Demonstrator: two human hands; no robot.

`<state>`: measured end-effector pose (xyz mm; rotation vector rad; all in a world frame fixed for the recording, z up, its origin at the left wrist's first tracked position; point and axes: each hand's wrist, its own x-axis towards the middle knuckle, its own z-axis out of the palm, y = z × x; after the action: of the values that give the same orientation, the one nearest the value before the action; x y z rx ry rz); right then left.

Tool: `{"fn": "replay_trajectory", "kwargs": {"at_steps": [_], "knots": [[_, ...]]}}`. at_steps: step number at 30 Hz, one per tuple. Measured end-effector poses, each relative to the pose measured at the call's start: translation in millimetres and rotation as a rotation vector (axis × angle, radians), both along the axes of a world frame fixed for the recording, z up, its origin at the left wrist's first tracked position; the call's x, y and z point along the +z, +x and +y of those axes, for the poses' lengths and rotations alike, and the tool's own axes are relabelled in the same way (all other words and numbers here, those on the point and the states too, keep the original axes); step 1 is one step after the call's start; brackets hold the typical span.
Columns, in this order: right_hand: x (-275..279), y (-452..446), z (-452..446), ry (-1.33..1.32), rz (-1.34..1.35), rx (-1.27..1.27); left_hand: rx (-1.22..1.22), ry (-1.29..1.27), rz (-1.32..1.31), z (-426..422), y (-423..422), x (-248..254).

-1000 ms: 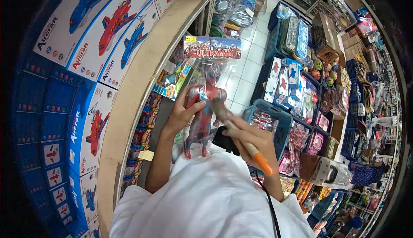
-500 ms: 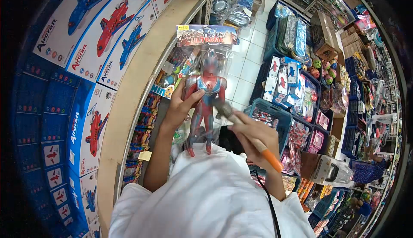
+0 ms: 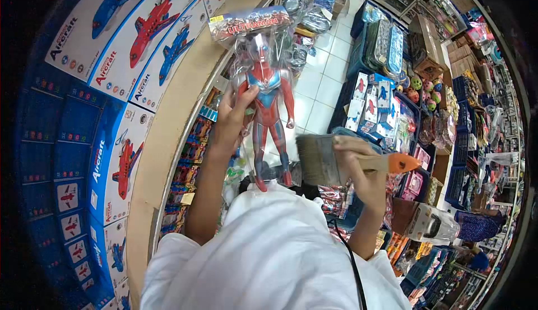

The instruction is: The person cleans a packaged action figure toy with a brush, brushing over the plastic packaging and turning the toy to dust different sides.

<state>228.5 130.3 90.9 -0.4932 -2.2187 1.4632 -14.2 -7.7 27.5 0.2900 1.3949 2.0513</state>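
A red, blue and silver toy figure [image 3: 269,100] lies upright in a clear plastic bag with a printed header card [image 3: 249,23] on top. My left hand [image 3: 234,108] grips the bag at the figure's left-hand side in view, thumb over its chest. To the right, my right hand [image 3: 361,167] holds a wide flat brush [image 3: 319,159] with dark bristles and a wooden handle tipped orange. The bristles point left, beside the figure's legs and apart from them.
Boxes of toy aircraft [image 3: 126,164] stand along the left, behind a beige shelf edge [image 3: 147,159]. Blue crates [image 3: 343,94] with packaged toys line the tiled floor [image 3: 319,83] to the right. A person in dark patterned clothing [image 3: 479,226] is at the far right.
The bagged figure has moved up and tilted, its header shifting left. The brush has come off the figure toward the right, and its broad bristle face now shows.
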Motion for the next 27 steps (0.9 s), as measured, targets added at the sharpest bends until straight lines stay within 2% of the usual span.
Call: {"fn": "replay_trajectory", "kwargs": {"at_steps": [1, 2, 3, 5, 6, 9, 13, 15, 19, 22, 25, 27], "knots": [[-4.5, 3.4, 5.1, -0.087, 0.046, -0.103, 0.000, 0.000, -0.003, 1.3, -1.6, 6.1], [-8.1, 3.3, 9.2, -0.036, 0.158, -0.168, -0.013, 0.029, -0.031, 2.6, -3.2, 15.6], [-13.4, 2.7, 9.1, -0.035, 0.158, -0.168, -0.029, 0.059, -0.059, 6.4, -5.3, 21.7], [-21.5, 1.7, 7.4, -0.297, 0.248, -0.413, 0.003, 0.110, -0.043, 19.5, -12.5, 21.5], [-19.0, 5.5, 5.4, -0.173, 0.040, -0.438, -0.029, 0.100, -0.041, 21.6, -16.7, 23.8], [-54.9, 7.7, -1.7, -0.313, 0.081, -0.311, -0.068, 0.177, -0.004, 36.4, -18.4, 37.3], [-63.4, 1.6, -25.9, -0.543, 0.083, -0.292, 0.021, 0.208, -0.052, 55.0, -17.6, 58.2], [-60.9, 1.5, -30.3, -0.517, 0.029, -0.299, -0.064, 0.258, -0.086, 58.2, -24.1, 61.5], [-67.2, 1.3, -32.1, -0.535, 0.165, -0.219, -0.018, 0.284, -0.094, 75.4, -37.9, 63.7], [-62.7, -1.2, -33.3, -0.379, 0.160, -0.240, -0.042, 0.311, -0.119, 81.9, -31.8, 75.6], [-59.6, -3.0, -31.3, -0.443, 0.214, -0.245, -0.048, 0.314, -0.117, 86.2, -26.3, 80.3], [-52.5, -4.2, -30.5, -0.526, 0.124, -0.328, -0.048, 0.312, -0.120, 87.6, -25.8, 78.9]]}}
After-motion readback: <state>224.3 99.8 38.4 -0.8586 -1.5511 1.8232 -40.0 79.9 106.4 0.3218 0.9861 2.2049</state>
